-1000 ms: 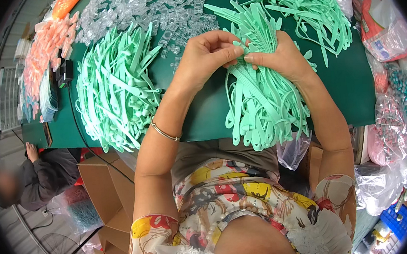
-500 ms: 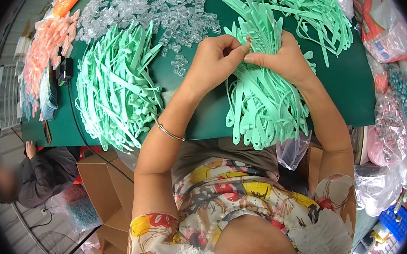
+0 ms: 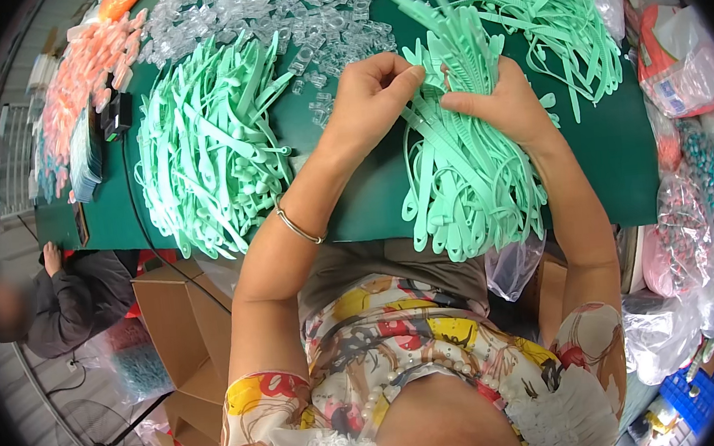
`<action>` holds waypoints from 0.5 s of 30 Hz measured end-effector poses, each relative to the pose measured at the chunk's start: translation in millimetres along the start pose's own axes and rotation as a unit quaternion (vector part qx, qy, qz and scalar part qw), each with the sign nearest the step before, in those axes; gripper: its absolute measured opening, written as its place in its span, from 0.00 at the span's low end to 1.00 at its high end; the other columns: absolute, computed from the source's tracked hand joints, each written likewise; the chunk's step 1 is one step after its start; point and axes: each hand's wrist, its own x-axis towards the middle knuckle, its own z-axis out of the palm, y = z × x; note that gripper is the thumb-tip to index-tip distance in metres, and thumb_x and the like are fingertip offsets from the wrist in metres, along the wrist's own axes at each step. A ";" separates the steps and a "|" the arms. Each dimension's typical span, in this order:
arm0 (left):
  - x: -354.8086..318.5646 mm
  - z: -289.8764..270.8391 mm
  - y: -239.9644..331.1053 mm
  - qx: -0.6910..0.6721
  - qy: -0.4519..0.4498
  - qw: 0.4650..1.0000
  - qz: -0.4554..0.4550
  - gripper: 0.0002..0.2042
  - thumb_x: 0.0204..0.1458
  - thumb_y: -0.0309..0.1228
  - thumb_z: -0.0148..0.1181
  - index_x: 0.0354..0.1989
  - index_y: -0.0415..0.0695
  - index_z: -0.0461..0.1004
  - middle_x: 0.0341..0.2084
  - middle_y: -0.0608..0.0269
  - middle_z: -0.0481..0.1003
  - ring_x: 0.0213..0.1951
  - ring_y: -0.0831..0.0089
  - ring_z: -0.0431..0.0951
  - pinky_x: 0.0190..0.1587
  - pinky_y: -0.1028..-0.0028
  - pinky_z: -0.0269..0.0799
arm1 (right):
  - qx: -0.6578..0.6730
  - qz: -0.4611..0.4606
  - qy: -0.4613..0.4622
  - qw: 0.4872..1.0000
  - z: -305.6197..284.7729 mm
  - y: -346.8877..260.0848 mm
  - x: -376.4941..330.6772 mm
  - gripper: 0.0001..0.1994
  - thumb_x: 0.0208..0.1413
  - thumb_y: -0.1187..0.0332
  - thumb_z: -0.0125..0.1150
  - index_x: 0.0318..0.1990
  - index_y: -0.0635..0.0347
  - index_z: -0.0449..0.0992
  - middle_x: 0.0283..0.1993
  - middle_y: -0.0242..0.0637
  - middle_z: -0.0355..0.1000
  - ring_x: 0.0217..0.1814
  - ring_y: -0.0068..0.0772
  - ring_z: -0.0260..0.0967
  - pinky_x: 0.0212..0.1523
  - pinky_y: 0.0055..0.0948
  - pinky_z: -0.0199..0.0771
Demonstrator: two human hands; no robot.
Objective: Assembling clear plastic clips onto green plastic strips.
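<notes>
Standing by the green table [image 3: 348, 215], I see the left hand [image 3: 371, 94] and the right hand [image 3: 504, 104] meeting over the near-right heap of mint-green plastic straps [image 3: 464, 180]. The left fingers are pinched narrow, thumb against forefinger, on the end of one strap near the top of the heap; the right hand lies partly curled on the heap, its forefinger reaching toward that same end, though I cannot tell whether it grips anything. To do this well, I would judge that the strap end should be held steady close to the tip, with the right hand pinning the pile so neighbouring straps do not drag along. The straps are long, thin and flexible, with notched or holed ends, tangled loosely and overhanging the near table edge. A second heap of straps [image 3: 206, 143] lies to the left, a third [image 3: 542, 11] far right, and small clear plastic pieces [image 3: 271, 14] are scattered at the far side, just beyond the left hand. Orange pieces [image 3: 85, 73] sit far left. Another person [image 3: 58, 300] sits lower left.
</notes>
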 end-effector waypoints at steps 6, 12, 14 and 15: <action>4.7 -0.8 -4.9 0.074 -0.001 0.997 0.019 0.10 0.52 0.32 0.56 0.26 0.36 0.73 0.19 0.72 0.70 0.23 0.87 0.63 0.25 0.83 0.58 | 0.081 0.039 -0.031 0.995 -8.1 0.2 2.0 0.21 0.40 0.72 0.67 0.44 0.64 0.70 0.38 0.34 0.71 0.38 0.23 0.68 0.42 0.24 0.68; 9.6 -11.9 -6.5 0.135 -0.004 0.990 0.036 0.08 0.51 0.30 0.57 0.30 0.36 0.74 0.21 0.72 0.71 0.24 0.87 0.64 0.27 0.83 0.60 | 0.077 0.034 -0.017 0.996 -9.0 2.3 4.0 0.21 0.40 0.71 0.66 0.44 0.65 0.70 0.37 0.35 0.71 0.36 0.24 0.69 0.41 0.23 0.68; 12.9 -22.5 -6.9 0.168 0.072 0.978 0.102 0.06 0.50 0.28 0.58 0.32 0.37 0.74 0.22 0.73 0.72 0.24 0.87 0.64 0.26 0.83 0.61 | 0.076 0.022 -0.006 0.997 -8.3 1.0 3.8 0.21 0.40 0.71 0.66 0.44 0.65 0.70 0.37 0.36 0.71 0.36 0.24 0.69 0.41 0.23 0.68; 14.2 -29.1 -7.0 0.197 0.091 0.971 0.102 0.06 0.47 0.26 0.59 0.32 0.38 0.74 0.23 0.73 0.71 0.23 0.87 0.64 0.26 0.83 0.62 | 0.084 0.027 0.005 0.996 -8.7 -0.3 2.8 0.21 0.40 0.70 0.66 0.44 0.65 0.70 0.37 0.36 0.71 0.36 0.24 0.69 0.41 0.23 0.68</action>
